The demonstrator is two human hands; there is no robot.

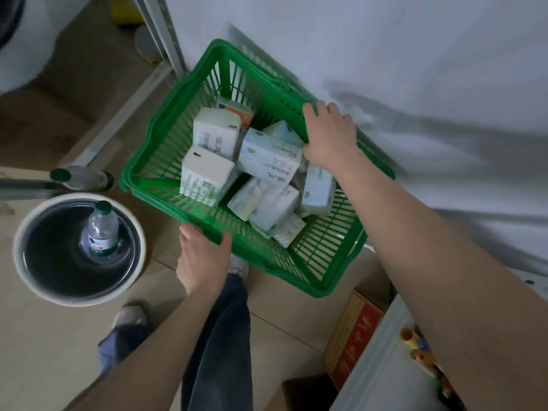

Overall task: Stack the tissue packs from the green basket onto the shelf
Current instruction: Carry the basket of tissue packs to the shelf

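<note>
In the head view the left hand [203,256] grips the near rim of the green basket [166,161] and the right hand [329,134] clasps the far rim, with the tissue packs [267,158] heaped loosely inside. The basket looks tilted (nothing levels it but the two grips), so a slipping hold could tumble packs toward the water bottle [102,229] in the basin [28,232] beside it.

Bare forearms; dark blue-grey trousers [219,345]; pale shoes [130,317].
</note>
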